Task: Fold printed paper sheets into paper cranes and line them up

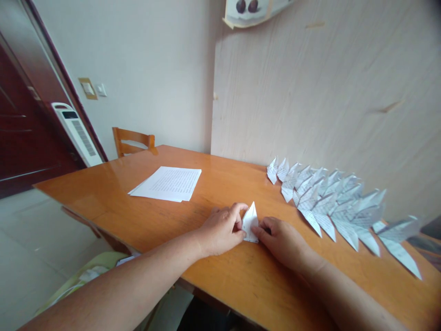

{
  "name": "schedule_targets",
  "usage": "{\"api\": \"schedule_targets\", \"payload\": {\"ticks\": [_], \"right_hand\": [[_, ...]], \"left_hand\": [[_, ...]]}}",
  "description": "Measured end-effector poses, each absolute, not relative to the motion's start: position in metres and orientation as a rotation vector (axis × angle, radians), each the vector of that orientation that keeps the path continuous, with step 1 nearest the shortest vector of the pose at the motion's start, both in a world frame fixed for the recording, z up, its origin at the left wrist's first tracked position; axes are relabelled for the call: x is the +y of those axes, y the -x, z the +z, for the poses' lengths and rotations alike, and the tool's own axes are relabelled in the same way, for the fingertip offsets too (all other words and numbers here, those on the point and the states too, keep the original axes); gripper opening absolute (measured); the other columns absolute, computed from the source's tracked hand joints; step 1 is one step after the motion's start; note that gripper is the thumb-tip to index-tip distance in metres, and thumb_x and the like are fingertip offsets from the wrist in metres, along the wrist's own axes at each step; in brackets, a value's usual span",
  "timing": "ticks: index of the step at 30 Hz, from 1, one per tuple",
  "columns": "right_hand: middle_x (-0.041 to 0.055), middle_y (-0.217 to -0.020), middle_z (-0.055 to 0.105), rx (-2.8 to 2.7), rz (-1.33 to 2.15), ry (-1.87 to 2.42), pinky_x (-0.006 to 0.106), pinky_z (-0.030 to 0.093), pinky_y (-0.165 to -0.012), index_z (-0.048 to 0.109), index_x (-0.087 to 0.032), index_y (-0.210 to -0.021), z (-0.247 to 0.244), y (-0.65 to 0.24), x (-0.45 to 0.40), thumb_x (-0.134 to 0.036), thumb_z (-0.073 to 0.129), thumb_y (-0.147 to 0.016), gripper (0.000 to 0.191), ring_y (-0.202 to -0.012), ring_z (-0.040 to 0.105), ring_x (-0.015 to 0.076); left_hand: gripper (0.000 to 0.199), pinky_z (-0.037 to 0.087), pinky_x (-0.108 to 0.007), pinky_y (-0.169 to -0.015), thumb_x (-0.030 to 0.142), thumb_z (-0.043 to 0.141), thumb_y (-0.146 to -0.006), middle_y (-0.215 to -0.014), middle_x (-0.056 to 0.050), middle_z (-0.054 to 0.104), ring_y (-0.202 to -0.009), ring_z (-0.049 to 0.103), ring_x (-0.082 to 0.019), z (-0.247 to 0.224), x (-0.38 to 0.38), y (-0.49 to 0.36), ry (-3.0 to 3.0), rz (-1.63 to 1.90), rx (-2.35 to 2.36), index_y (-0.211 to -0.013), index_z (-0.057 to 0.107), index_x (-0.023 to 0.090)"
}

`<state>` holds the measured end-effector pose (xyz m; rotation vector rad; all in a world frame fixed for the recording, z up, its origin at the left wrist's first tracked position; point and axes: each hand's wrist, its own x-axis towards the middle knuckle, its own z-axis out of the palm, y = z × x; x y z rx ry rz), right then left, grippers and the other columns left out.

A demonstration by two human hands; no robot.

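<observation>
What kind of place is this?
Looks like a room in a home, possibly a dining area: wooden table with a chair at its far side, white heater-like unit by a dark red door.

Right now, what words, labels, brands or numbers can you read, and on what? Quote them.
No text is readable.
Stack: printed lines, too small to read.
Folded papers: print, too small and blurred.
Held paper: faint marks at most, illegible.
White unit by the door: no legible label.
</observation>
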<state>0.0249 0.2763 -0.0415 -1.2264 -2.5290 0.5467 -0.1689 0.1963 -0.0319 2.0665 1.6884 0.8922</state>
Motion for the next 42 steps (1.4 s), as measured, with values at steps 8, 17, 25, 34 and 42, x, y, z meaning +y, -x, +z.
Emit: {"api": "schedule_targets", "payload": {"ticks": [8,17,25,34,42], "right_hand": [[0.0034,-0.077,0.066,-2.554,0.427,1.23,0.028,0.029,-0.059,0.058,-0.022,-0.072,-0.04,-0.022,0.274,-0.04,0.055,-0.091,0.026,-0.068,0.057,0.0172],[0.002,-0.074,0.065,-2.548,0.412,1.248,0.028,0.028,-0.058,0.056,-0.022,-0.072,-0.04,-0.022,0.274,-0.036,0.059,-0.089,0.022,-0.067,0.055,0.0167],[0.0019,-0.075,0.067,-2.508,0.47,1.221,0.028,0.03,-0.059,0.057,-0.023,-0.075,-0.04,-0.023,0.273,-0.039,0.059,-0.089,0.021,-0.067,0.058,0.0177],[0.0001,-0.078,0.067,-2.372,0.781,1.004,0.027,0.04,-0.063,0.059,-0.022,-0.088,-0.04,-0.034,0.278,-0.022,0.05,-0.088,0.008,-0.072,0.061,0.0172],[0.0015,-0.089,0.066,-2.445,0.702,0.82,0.026,0.045,-0.071,0.064,-0.023,-0.102,-0.034,-0.04,0.267,-0.013,0.052,-0.086,0.023,-0.078,0.062,0.0165]], "left_hand": [[0.055,0.042,-0.039,-0.089,0.011,0.065,-0.074,-0.1,-0.002,0.063,-0.097,0.059,-0.022,-0.035,0.193,0.167,-2.192,0.937,1.791,-0.124,0.045,0.024],[0.028,0.037,-0.04,-0.087,0.016,0.065,-0.079,-0.106,-0.003,0.06,-0.104,0.053,-0.025,-0.028,0.189,0.165,-2.407,0.803,1.845,-0.105,0.056,0.024],[0.016,0.034,-0.039,-0.087,0.016,0.06,-0.086,-0.106,-0.002,0.064,-0.105,0.051,-0.024,-0.027,0.187,0.166,-2.486,0.755,1.782,-0.098,0.066,0.025],[0.017,0.032,-0.04,-0.086,0.018,0.057,-0.089,-0.095,-0.001,0.069,-0.104,0.052,-0.024,-0.028,0.186,0.166,-2.507,0.693,1.782,-0.096,0.07,0.026],[0.014,0.034,-0.04,-0.089,0.025,0.065,-0.083,-0.093,-0.003,0.068,-0.099,0.057,-0.024,-0.025,0.184,0.165,-2.502,0.661,1.762,-0.095,0.07,0.025]]}}
